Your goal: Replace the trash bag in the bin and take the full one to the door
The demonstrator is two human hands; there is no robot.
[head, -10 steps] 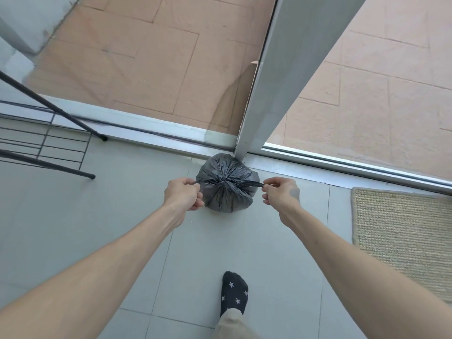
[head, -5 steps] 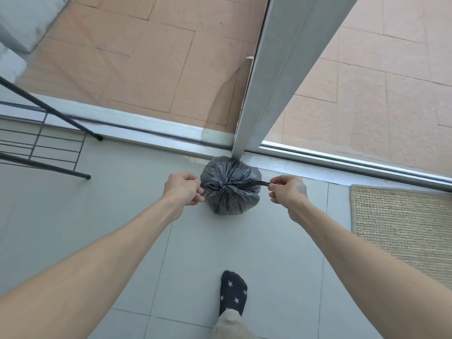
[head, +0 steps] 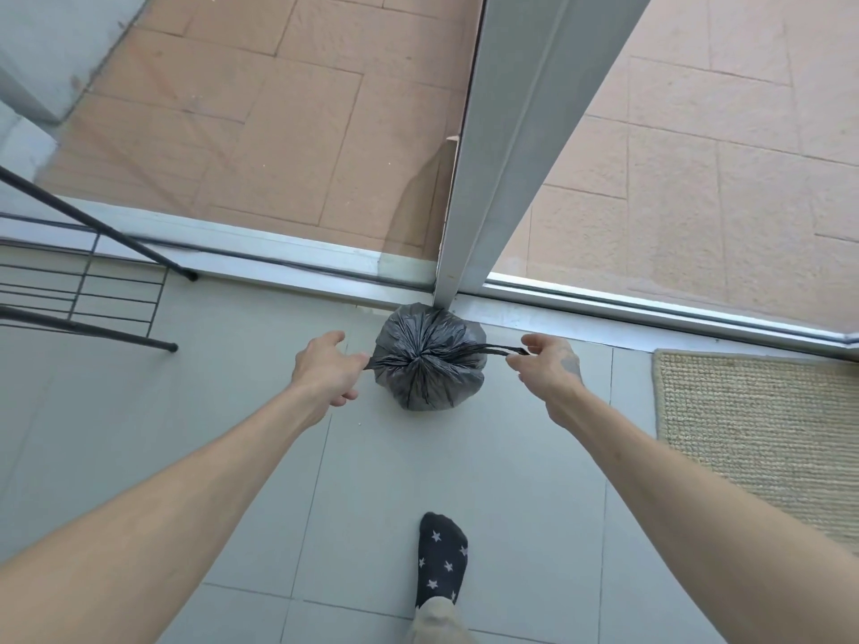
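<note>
1. My left hand (head: pixel 325 371) has uncurled from its fist, fingers now spread just beside the trash bag (head: pixel 430 364);
2. My right hand (head: pixel 548 364) has loosened to a fingertip pinch on the drawstring (head: pixel 492 350), whose loop is drawn out longer.

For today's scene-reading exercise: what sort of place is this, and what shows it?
Probably a home, just inside a sliding glass door: its floor track, a woven mat, paved terrace outside.

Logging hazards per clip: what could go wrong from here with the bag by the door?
1. The right hand pinches the drawstring taut; a harder pull might tear the trash bag at its gathered neck.
2. The trash bag sits at the foot of the door frame, by the track, and may obstruct sliding.
</note>
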